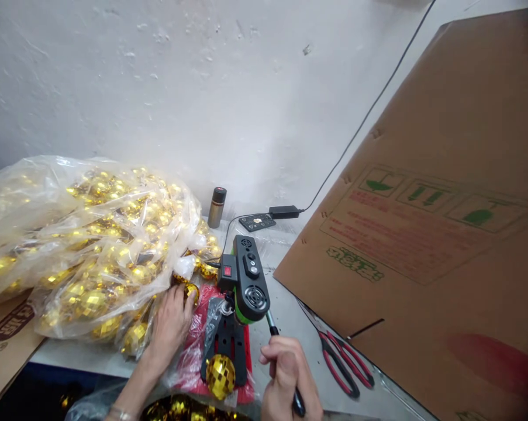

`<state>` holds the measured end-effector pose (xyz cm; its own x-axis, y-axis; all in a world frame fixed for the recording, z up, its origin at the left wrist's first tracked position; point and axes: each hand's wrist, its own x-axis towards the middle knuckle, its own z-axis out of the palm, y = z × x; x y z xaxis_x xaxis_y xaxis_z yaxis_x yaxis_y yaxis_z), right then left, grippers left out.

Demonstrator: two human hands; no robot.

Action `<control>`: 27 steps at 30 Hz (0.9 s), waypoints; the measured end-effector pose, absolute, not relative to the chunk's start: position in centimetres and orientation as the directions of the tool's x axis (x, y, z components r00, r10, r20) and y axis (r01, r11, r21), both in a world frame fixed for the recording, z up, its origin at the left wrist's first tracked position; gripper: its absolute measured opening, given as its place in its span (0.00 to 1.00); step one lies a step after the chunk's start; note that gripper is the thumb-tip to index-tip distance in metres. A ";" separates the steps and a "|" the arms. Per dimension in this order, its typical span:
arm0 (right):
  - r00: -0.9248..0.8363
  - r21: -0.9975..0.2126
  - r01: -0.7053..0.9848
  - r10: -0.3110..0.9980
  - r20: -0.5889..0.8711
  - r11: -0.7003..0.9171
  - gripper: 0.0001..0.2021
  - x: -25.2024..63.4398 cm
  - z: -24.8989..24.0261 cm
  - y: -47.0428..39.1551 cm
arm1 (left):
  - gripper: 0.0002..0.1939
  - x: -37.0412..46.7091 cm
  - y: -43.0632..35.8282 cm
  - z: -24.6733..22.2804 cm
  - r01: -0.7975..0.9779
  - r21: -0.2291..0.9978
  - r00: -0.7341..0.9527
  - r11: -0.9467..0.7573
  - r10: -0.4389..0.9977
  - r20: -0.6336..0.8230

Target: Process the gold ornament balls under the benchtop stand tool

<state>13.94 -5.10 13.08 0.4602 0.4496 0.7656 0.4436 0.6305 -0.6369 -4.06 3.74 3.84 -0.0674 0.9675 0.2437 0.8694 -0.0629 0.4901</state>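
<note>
My left hand [172, 318] reaches to the opening of a large clear bag [127, 245] of gold mirrored balls, its fingers closed around a gold ball [191, 292]. My right hand [290, 374] is wrapped round a black-ended lever handle [299, 402], which runs up to a black and green machine [251, 280]. In front of the machine's black base plate [231, 339], another gold ball [220, 376] rests near its front edge. Red plastic wrap [197, 345] lies beneath the base.
Red-handled scissors [345, 362] lie right of my right hand, beside a large cardboard box [421, 234]. Behind the machine are a dark cylindrical container [217, 207], a phone [257, 221] and a power adapter [285, 211] with a cable. More gold balls [180, 408] sit at the bottom edge.
</note>
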 end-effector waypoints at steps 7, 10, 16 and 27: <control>0.321 -0.555 0.495 0.453 0.832 0.668 0.16 15.2 13.0 -5.0 | 0.19 -1.0 7.3 5.0 0.898 0.436 -0.104 0.067 0.993 0.062; 0.329 -0.566 0.480 0.461 0.824 0.670 0.15 15.2 12.6 -5.1 | 0.23 -1.8 6.0 4.4 0.744 0.668 -0.071 0.010 0.995 0.065; 0.403 -0.637 0.436 0.495 0.770 0.636 0.15 14.8 14.1 -4.9 | 0.37 -2.1 1.9 3.5 -0.112 0.965 0.105 0.238 0.968 -0.226; 0.335 -0.597 0.492 0.495 0.802 0.634 0.15 15.1 15.2 -4.9 | 0.34 2.4 -1.2 -0.7 0.107 0.994 -0.073 0.009 0.997 -0.001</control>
